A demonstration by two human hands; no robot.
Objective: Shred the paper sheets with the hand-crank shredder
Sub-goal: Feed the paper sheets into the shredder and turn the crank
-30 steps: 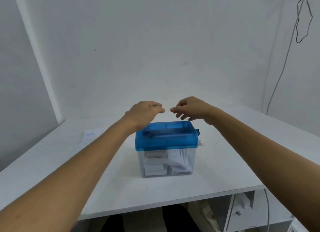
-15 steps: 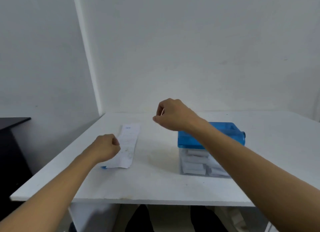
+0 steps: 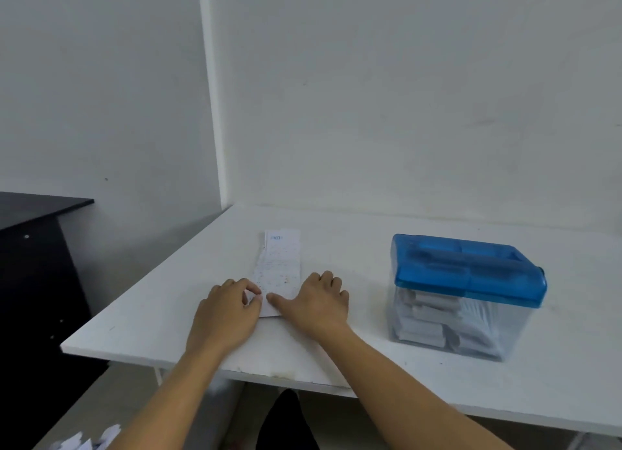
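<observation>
Cabinet (image 3: 33, 247), one, black, stands at the far left, with a few white scraps (image 3: 84, 441) on the floor below it. On the white bench (image 3: 151, 315) lies one long paper slip (image 3: 281, 264); I cannot tell whether a second sheet sits under it. The left hand (image 3: 225, 311) pinches its near corner between thumb and curled fingers (image 3: 247, 285). The right hand (image 3: 316, 301) lies flat, spread wide, thumb pressing the slip's near end. Well apart to the right stands one shredder (image 3: 468, 294): blue lid (image 3: 471, 271), clear bin (image 3: 498, 335) holding shredded strips (image 3: 434, 318).
</observation>
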